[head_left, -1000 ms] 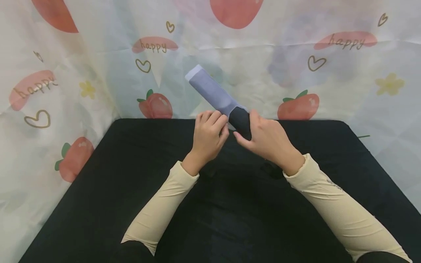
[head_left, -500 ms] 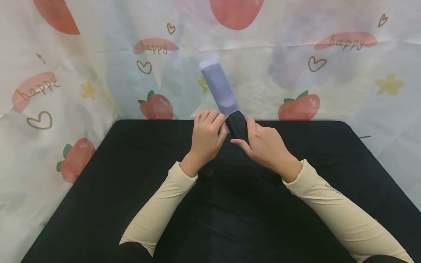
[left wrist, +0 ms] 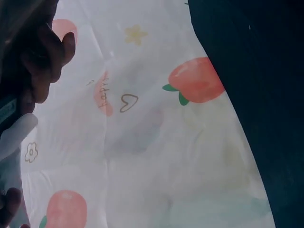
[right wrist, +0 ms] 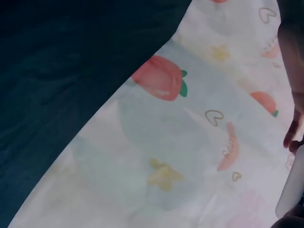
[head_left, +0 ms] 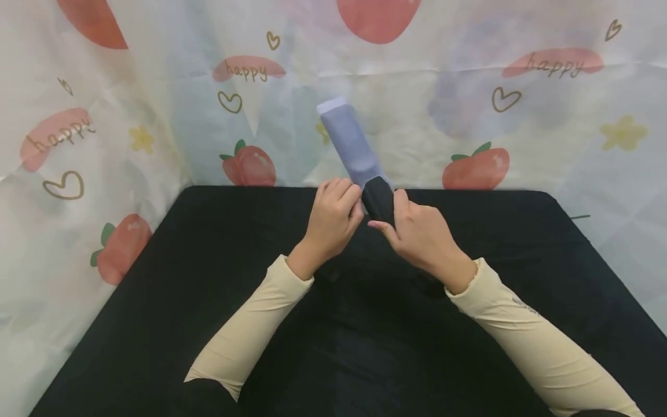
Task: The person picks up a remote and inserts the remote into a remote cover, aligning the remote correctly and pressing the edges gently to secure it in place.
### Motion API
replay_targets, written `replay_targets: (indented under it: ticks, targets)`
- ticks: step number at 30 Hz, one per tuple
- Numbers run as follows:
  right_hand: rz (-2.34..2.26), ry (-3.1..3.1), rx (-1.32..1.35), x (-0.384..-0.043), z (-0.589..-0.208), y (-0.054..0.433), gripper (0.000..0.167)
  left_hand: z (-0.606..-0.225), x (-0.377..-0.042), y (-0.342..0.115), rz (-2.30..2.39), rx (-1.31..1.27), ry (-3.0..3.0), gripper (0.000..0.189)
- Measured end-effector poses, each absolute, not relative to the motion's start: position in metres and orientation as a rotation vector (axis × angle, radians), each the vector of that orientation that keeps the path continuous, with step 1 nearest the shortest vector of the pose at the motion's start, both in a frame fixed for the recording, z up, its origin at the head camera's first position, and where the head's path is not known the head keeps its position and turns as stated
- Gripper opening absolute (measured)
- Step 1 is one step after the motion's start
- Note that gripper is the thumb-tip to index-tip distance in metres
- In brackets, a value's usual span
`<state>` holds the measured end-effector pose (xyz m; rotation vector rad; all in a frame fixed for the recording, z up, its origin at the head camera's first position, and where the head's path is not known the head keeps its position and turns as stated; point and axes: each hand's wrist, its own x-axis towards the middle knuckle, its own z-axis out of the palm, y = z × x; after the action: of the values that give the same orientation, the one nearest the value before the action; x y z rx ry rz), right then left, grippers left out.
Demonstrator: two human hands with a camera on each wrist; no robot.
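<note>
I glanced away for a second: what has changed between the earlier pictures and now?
The pale violet piece and the black piece have swung from a strong leftward lean to a more upright one, the top end moving right. The right hand has dipped slightly but still holds the black piece; the left hand stays curled at the pale violet piece's lower end.

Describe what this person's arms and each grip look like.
The left sleeve and right sleeve are cream, snug, wrinkled, with broad cuffs. The right one bears a dark marking, too small to read. Black fabric shows beyond both. The left grip and right grip are ungloved.
</note>
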<state>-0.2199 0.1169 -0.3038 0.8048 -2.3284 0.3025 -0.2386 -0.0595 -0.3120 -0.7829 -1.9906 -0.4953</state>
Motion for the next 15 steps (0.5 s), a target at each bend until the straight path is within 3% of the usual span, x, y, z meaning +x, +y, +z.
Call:
replay_targets:
  ticks: [7,15]
  targets:
    - [0.162,-2.271,0.822,-0.222,-0.3,0.122,0.053,-0.314,-0.235,-0.055,-0.39,-0.674,-1.979,0.015]
    - [0.13,-2.13,0.963,-0.226,-0.301,0.122,0.066,-0.317,-0.229,-0.045,-0.441,-0.663,-1.926,0.013]
